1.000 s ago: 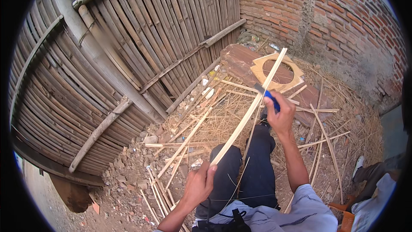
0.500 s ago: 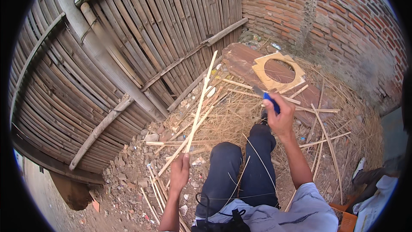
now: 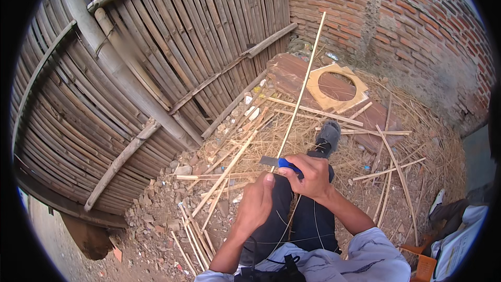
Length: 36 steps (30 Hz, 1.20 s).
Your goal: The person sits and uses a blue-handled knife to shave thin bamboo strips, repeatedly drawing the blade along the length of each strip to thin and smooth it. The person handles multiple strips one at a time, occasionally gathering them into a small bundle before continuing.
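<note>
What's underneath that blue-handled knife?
A thin pale strip passes beneath the blade, showing on both sides of it. The stretch directly under the blade is covered, and the right hand hides whatever lies below the handle.

1. Knife handle (image 3: 290,166): bright blue; blade (image 3: 269,161): dull grey.
2. Wooden strip (image 3: 297,105): pale cream-yellow.
3. Trousers (image 3: 308,227): dark navy.
4. Shirt (image 3: 349,263): pale grey-blue, dark streaky lines.
5. Brick wall (image 3: 334,0): orange-red rows, grey bands between.
6. Board (image 3: 285,71): reddish brown.
7. Shoe (image 3: 328,136): dark grey, perhaps black; it shows small.

Looks down from head height, fisheye-wide, close above the left hand (image 3: 254,203) and right hand (image 3: 313,178), toward bamboo fence (image 3: 209,26) and brick wall (image 3: 339,2).
</note>
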Each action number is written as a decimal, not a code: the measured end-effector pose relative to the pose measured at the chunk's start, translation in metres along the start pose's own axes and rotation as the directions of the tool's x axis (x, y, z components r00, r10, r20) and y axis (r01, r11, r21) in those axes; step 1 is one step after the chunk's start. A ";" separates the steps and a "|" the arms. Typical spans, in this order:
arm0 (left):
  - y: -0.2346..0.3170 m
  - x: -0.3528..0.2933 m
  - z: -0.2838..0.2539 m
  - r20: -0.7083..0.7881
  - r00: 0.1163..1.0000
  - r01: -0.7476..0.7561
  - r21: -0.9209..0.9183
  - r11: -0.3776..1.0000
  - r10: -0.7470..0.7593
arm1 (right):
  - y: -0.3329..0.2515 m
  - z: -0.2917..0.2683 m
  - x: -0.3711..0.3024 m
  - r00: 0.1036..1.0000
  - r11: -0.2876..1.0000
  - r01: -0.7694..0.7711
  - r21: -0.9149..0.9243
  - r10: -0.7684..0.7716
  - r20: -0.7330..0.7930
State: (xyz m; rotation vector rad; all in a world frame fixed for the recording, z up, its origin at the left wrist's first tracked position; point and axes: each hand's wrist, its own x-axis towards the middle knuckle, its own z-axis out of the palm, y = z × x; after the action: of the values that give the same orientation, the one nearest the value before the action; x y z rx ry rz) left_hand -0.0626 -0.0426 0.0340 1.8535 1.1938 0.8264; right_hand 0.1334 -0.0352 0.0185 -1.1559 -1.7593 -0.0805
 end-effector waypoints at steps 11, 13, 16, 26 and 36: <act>-0.032 -0.053 -0.025 0.173 0.981 0.072 0.071 0.995 -0.083 | 0.070 -0.021 0.036 0.963 0.969 -0.173 -0.178 0.128 -0.238; -0.073 -0.077 -0.038 0.268 0.951 0.153 0.019 0.988 -0.152 | 0.099 -0.047 0.053 0.932 0.930 -0.275 -0.246 0.194 -0.305; -0.172 -0.105 -0.069 0.384 0.879 0.293 0.032 0.955 -0.283 | 0.134 -0.080 0.061 0.880 0.890 -0.359 -0.281 0.223 -0.419; -0.192 -0.037 -0.073 -0.045 0.928 0.370 -0.018 0.929 -0.371 | 0.064 -0.041 0.041 0.966 0.971 -0.192 -0.141 0.161 -0.204; -0.019 0.007 -0.013 0.163 0.985 0.084 -0.142 0.986 -0.060 | 0.008 0.005 0.001 1.000 1.000 -0.019 -0.017 0.019 -0.001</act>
State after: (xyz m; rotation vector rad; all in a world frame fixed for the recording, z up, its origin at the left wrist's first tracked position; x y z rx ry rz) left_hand -0.0792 -0.0278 0.0244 1.7108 1.0640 0.6949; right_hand 0.1354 -0.0272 0.0136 -1.1841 -1.7498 -0.0845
